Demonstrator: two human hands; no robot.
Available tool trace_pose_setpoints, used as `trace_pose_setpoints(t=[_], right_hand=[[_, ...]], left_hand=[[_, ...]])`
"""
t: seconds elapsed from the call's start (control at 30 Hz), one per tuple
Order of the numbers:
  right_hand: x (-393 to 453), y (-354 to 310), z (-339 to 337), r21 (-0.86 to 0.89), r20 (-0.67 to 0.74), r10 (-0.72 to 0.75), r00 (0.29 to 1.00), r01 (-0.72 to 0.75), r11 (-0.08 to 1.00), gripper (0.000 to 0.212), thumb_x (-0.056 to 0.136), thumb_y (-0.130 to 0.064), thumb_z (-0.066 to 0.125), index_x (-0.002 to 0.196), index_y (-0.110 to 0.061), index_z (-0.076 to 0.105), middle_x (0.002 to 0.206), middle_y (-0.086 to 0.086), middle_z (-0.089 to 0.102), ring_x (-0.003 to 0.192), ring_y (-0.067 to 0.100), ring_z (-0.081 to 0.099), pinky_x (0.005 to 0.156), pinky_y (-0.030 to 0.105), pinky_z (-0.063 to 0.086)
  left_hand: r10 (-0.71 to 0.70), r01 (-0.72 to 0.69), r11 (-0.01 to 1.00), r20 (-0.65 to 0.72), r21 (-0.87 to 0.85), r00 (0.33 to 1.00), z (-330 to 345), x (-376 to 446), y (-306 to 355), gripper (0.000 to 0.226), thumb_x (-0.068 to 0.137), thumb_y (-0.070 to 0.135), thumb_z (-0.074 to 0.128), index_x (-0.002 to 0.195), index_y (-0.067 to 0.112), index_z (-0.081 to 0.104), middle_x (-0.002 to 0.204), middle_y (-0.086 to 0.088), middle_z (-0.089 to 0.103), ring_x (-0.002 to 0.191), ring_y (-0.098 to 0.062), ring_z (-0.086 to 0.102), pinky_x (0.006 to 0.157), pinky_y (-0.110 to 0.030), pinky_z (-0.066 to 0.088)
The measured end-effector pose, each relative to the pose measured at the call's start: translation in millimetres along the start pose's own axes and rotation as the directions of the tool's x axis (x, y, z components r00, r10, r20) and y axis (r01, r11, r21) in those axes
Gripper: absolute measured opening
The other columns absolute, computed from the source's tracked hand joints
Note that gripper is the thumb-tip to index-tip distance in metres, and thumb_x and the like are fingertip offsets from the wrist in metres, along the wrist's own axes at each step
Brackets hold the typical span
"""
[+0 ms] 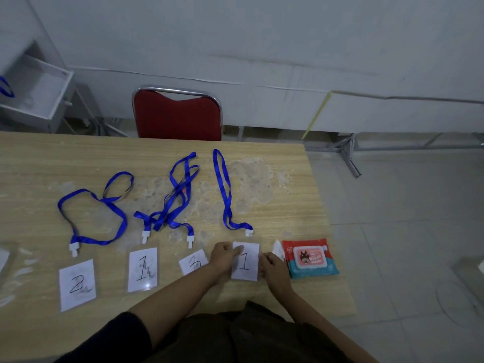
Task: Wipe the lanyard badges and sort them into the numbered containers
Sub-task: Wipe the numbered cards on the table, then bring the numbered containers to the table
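Hands, left hand (224, 254) and right hand (272, 265), pinch badge "1" (245, 263); containers unseen.

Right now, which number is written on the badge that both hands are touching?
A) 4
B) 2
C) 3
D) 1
D: the badge between the left hand and the right hand shows a clean handwritten 1, next to the wet wipes pack.
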State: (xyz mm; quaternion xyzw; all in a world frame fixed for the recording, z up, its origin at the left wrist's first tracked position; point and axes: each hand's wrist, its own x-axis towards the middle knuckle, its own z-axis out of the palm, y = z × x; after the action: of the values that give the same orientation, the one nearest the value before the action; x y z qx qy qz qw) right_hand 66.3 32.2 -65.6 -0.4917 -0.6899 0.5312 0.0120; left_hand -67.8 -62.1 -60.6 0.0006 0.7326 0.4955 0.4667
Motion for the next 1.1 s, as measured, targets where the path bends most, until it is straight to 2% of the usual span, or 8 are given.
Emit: trace_pose_setpoints(t=[0.07,0.23,0.47,0.63,0.73,0.83,0.93,1.1], right_hand=[[2.2,-2.2,-3.8,0.056,0.018,0.03,0.999,-0.031,0.998,0.022,0.098,-0.028,0.051,0.083,-0.021,0.066,0.086,0.008,0.071,0.08,0.024,0.066,0.077,0.04,0.054],[6.5,-36.0,-17.6,0.25,-0.038,0.025,0.999,-0.015,0.968,0.043,0.105,-0.034,0.039,0.093,-0.005,0.069,0.074,0.008,0.065,0.064,0.019,0.059,0.058,0.027,0.048],[12.5,-115.9,-37.0,0.228,0.082,-0.246,0.966,0.222,0.948,0.072,0.101,-0.055,0.002,0.112,-0.038,0.071,0.126,-0.004,0.062,0.112,0.017,0.052,0.09,0.04,0.038],[12.1,-141.8,-23.5,0.288,0.182,-0.238,0.954,0.18,0.941,0.071,0.102,-0.055,0.008,0.09,-0.038,0.076,0.11,-0.008,0.069,0.115,0.019,0.057,0.109,0.045,0.037],[5.2,-144.5,-18.5,0.29,0.172,-0.27,0.947,0.214,0.933,0.06,0.103,-0.052,0.014,0.097,-0.035,0.071,0.106,-0.01,0.069,0.107,0.012,0.062,0.102,0.034,0.042],[-2.7,-139.3,-13.6,0.359,0.136,-0.341,0.93,0.275,0.892,0.049,0.105,-0.039,0.025,0.099,-0.023,0.072,0.097,-0.005,0.071,0.082,-0.007,0.065,0.073,0.008,0.047],[-11.5,-128.0,-7.9,0.404,0.042,-0.435,0.899,0.383,0.831,0.043,0.105,-0.018,0.034,0.102,0.008,0.068,0.096,0.026,0.067,0.079,0.018,0.066,0.073,0.022,0.05],[-23.2,-113.1,3.2,0.413,0.077,-0.522,0.85,0.449,0.792,0.032,0.102,-0.005,0.04,0.076,0.004,0.056,0.061,0.005,0.06,0.057,0.012,0.056,0.063,0.019,0.046]], left_hand=[[0.027,-0.027,1.0,0.019,0.004,0.999,-1.6,-1.6,2.1,0.023,0.092,0.023,0.064,0.102,0.002,0.068,0.1,-0.015,0.068,0.096,-0.028,0.063,0.086,-0.037,0.05],[0.179,-0.179,0.984,0.058,-0.011,0.982,-15.6,-11.0,12.9,0.02,0.095,0.023,0.06,0.085,0.006,0.06,0.082,-0.01,0.059,0.077,-0.018,0.054,0.066,-0.026,0.04],[0.355,-0.35,0.935,0.166,-0.061,0.92,-38.5,-32.4,53.0,0.017,0.097,0.024,0.057,0.085,0.012,0.058,0.085,-0.011,0.054,0.082,-0.02,0.052,0.075,-0.037,0.041],[0.453,-0.439,0.891,0.18,-0.114,0.873,-48.4,-43.9,83.1,0.018,0.097,0.026,0.056,0.082,0.016,0.059,0.086,-0.01,0.057,0.084,-0.02,0.054,0.076,-0.038,0.042],[0.487,-0.461,0.863,0.097,-0.207,0.868,-54.3,-47.2,100.2,0.017,0.097,0.026,0.056,0.089,0.013,0.062,0.088,-0.006,0.066,0.084,-0.019,0.062,0.073,-0.033,0.05],[0.475,-0.444,0.829,0.01,-0.341,0.88,-59.8,-47.9,117.0,0.019,0.098,0.024,0.053,0.097,0.008,0.063,0.091,0.001,0.072,0.083,-0.011,0.069,0.069,-0.026,0.056],[0.436,-0.422,0.798,-0.071,-0.429,0.897,-65.7,-48.7,135.5,0.02,0.101,0.025,0.048,0.101,0.008,0.057,0.097,-0.003,0.069,0.086,-0.016,0.067,0.071,-0.034,0.057],[0.378,-0.397,0.759,-0.147,-0.517,0.914,-67.2,-49.9,161.6,0.02,0.102,0.023,0.045,0.111,0.008,0.054,0.112,-0.014,0.064,0.096,-0.026,0.063,0.086,-0.047,0.052]])
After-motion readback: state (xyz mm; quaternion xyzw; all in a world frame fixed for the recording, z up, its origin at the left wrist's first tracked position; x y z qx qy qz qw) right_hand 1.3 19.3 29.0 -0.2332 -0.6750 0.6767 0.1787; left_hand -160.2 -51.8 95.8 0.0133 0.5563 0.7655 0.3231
